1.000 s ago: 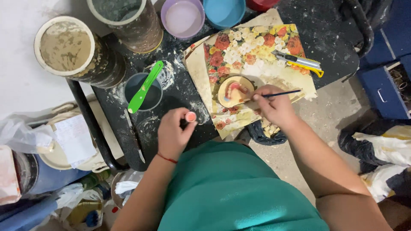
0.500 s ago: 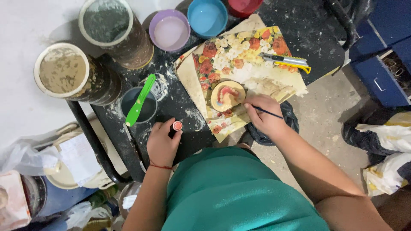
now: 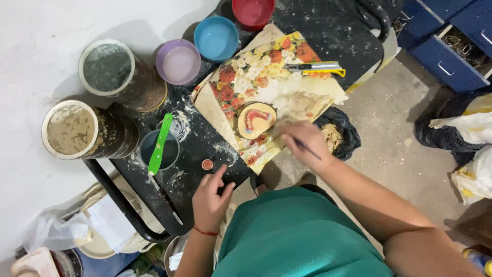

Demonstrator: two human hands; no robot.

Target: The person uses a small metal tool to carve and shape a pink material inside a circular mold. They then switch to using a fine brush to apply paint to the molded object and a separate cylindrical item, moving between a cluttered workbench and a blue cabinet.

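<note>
My right hand holds a thin dark paintbrush at the near edge of a floral sheet. Just left of it lies a round tan plaster base carrying a pink denture with teeth. My left hand rests on the black table with fingers apart, holding nothing. A small jar with an orange-pink top stands on the table just beyond its fingertips, apart from them.
A dark cup with a green spatula stands to the left. Two large dusty tins and purple, blue and red bowls line the back. A yellow utility knife lies on the sheet. Blue drawers are at right.
My left hand has let go of the small jar and drawn back toward me. My right hand with the brush has come off the denture toward the sheet's near edge. The view shifted.
</note>
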